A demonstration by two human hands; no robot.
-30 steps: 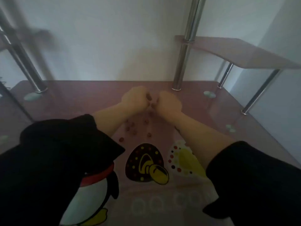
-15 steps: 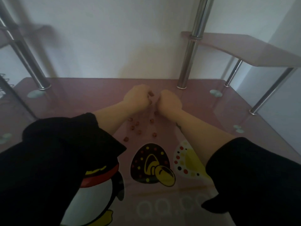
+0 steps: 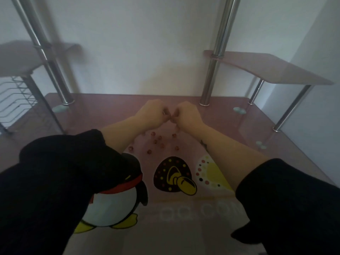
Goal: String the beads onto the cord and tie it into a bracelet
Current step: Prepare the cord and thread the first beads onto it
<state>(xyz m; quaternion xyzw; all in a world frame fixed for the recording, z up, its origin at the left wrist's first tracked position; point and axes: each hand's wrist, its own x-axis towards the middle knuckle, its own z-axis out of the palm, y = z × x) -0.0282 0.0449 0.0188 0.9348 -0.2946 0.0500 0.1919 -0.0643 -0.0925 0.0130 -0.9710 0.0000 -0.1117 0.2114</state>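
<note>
- A person's view down at a pink glass surface [image 3: 114, 107], with both bare forearms reaching forward from black sleeves [image 3: 55, 181].
- The left hand [image 3: 152, 113] and right hand [image 3: 187, 115] meet near the far middle of the surface, knuckles up, fingertips almost touching each other.
- Both sets of fingers [image 3: 165, 115] are curled inward into a tight pinch; what they grip is too small and blurred to make out, and the cord cannot be seen.
- A scatter of small reddish beads [image 3: 159, 138] lies loose on the surface just below the hands, between the two forearms.
- Nearer the viewer, the surface carries cartoon prints: a penguin [image 3: 114, 205] with a red scarf, and a dark spotted mushroom [image 3: 173, 173].
- Chrome poles [image 3: 213, 70] rise from the back of the surface; the right one holds a pink shelf [image 3: 266, 69].
- A wire rack [image 3: 14, 100] sits at far left.
</note>
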